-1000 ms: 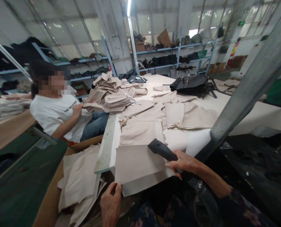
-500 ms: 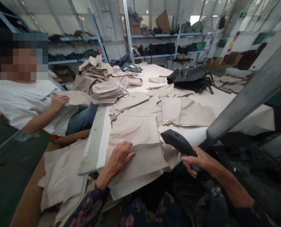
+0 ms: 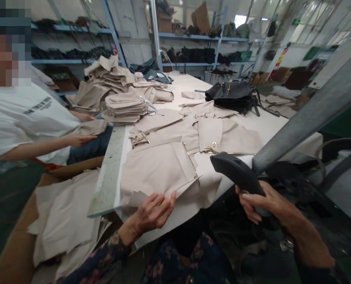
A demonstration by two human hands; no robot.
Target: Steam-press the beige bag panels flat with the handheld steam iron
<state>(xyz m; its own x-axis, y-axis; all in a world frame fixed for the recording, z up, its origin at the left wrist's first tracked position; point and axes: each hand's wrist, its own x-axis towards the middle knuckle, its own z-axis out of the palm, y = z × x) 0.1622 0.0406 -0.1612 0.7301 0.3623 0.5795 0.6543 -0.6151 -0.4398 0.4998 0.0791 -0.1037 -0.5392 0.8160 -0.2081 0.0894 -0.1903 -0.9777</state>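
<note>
Wrapping the right hand (image 3: 261,203) firmly around a black handheld tool (image 3: 236,171), with the grip fully closed on its thick handle and the tool's broad end pointing up and away over the surface (image 3: 190,81). Pinching the near edge of a beige panel (image 3: 157,173) with the left hand (image 3: 152,215), with the grip partly closed, thumb and fingertips curling onto a raised flap, and a dark floral sleeve (image 3: 100,252) showing at the wrist.

Lying flat on the white-covered surface, that panel is resting just beside a long, pale straight-edge board (image 3: 108,173) and on top of a wider pale sheet (image 3: 205,189). Lying just beyond it: more beige panels with gold-coloured metal fittings (image 3: 139,139). Rising farther back: a stack of cut beige pieces (image 3: 124,108) and a taller heap (image 3: 104,71), with a black handbag (image 3: 230,94) sitting toward the far right.

Overflowing at lower left: a cardboard box (image 3: 15,256) holding loose beige pieces (image 3: 66,221). Reaching out from the left: a co-worker's hand (image 3: 79,139), below a white T-shirt (image 3: 18,114). Slanting across the right side: a grey metal beam (image 3: 305,114). Standing behind everything: blue metal shelves (image 3: 193,35) loaded with dark bags.
</note>
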